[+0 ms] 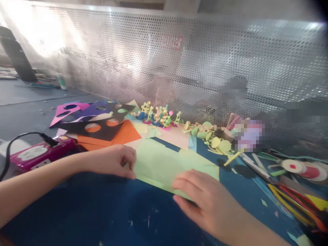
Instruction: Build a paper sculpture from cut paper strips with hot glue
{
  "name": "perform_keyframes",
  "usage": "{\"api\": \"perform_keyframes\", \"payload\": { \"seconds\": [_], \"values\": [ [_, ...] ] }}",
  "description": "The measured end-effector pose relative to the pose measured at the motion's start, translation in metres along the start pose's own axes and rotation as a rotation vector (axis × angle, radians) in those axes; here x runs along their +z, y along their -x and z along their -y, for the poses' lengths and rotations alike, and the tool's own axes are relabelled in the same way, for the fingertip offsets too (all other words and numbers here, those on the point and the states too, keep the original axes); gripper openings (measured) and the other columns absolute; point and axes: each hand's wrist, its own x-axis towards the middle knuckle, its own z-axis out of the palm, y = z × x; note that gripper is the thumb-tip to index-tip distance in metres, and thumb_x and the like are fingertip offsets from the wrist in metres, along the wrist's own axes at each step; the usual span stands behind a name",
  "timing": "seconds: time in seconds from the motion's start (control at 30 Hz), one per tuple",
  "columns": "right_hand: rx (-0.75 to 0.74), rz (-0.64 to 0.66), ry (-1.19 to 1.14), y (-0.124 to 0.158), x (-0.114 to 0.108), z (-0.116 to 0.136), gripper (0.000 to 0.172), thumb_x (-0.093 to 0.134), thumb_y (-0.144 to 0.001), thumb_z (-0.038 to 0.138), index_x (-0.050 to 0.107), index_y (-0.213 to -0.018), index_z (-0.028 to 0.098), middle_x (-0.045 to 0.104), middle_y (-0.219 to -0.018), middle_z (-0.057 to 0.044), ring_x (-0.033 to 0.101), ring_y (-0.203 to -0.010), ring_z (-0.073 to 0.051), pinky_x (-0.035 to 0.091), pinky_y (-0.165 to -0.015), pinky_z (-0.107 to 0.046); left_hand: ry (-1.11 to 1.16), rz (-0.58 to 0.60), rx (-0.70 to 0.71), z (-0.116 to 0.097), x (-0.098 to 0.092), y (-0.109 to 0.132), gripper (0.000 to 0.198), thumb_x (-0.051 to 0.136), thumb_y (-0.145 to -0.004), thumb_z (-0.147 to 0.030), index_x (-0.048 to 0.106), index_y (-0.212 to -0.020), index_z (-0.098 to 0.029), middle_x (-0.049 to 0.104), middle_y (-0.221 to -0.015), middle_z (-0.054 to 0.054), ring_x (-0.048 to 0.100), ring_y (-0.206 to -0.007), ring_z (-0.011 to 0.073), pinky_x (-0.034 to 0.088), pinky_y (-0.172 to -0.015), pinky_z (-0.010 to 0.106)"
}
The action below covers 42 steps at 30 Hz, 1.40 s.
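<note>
A light green sheet of paper (159, 164) lies in front of me, its near edge seemingly folded into a narrow strip. At its left near corner, my left hand (115, 160) is closed, thumb and curled fingers pinching the paper. My right hand (202, 201) grips the near edge further right, with fingers on top of the sheet and the thumb at the edge. Part of the paper under the right fingers is hidden.
Behind the sheet stand several small star-topped paper figures (164, 116) and yellow-green paper pieces (217, 143). Cut orange paper (123, 135) and a pink power strip (43, 153) lie left. Scissors (256, 167), quilling strips (297, 201) and a spool (304, 171) lie right. A perforated metal panel (128, 58) closes the back.
</note>
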Motion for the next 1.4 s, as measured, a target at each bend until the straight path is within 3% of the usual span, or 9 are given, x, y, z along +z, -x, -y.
{"api": "perform_keyframes", "payload": {
  "seconds": [0.07,0.2,0.67,1.03,1.4],
  "values": [
    [-0.016,0.104,0.0,-0.011,0.013,0.007,0.028,0.044,-0.088,0.029,0.054,-0.115,0.025,0.058,-0.106,-0.006,0.055,-0.091,-0.019,0.045,-0.08,-0.035,-0.06,-0.065,0.027,-0.003,0.01,-0.002,0.029,0.063,-0.071,-0.044,0.058,-0.062,-0.017,0.054,-0.069,0.0,0.05,-0.068,0.0121,0.037,-0.064,0.022],
    [0.002,0.177,-0.06,-0.016,0.034,0.009,0.036,0.042,-0.089,0.035,0.048,-0.124,0.029,0.054,-0.112,-0.005,0.05,-0.095,-0.02,0.042,-0.084,-0.037,-0.143,-0.154,0.031,-0.006,0.026,-0.005,0.032,0.062,-0.072,-0.041,0.048,-0.058,-0.016,0.05,-0.067,-0.001,0.048,-0.067,0.0119,0.036,-0.063,0.022],
    [-0.106,-0.041,-0.058,-0.015,0.06,-0.001,0.034,0.053,-0.08,0.023,0.058,-0.113,0.024,0.058,-0.099,-0.009,0.051,-0.078,-0.019,0.047,-0.069,-0.035,-0.124,-0.184,0.016,-0.009,0.028,-0.003,0.011,0.057,-0.074,-0.026,0.052,-0.068,-0.018,0.054,-0.071,0.0,0.049,-0.066,0.0124,0.037,-0.063,0.022],
    [-0.083,-0.019,-0.078,-0.015,0.056,0.0,0.034,0.053,-0.08,0.024,0.058,-0.114,0.024,0.058,-0.1,-0.009,0.052,-0.082,-0.021,0.047,-0.072,-0.037,0.016,-0.06,0.019,-0.015,0.01,0.004,0.008,0.057,-0.071,-0.02,0.055,-0.079,-0.018,0.053,-0.077,-0.002,0.049,-0.069,0.012,0.037,-0.062,0.02],
    [-0.065,-0.011,-0.082,-0.015,0.055,0.002,0.034,0.052,-0.08,0.025,0.057,-0.114,0.026,0.059,-0.1,-0.009,0.052,-0.083,-0.021,0.046,-0.074,-0.037,0.155,0.116,0.033,0.004,-0.007,0.008,0.023,0.057,-0.073,-0.021,0.058,-0.095,-0.021,0.056,-0.09,0.001,0.05,-0.077,0.0153,0.04,-0.067,0.021]
  ]
}}
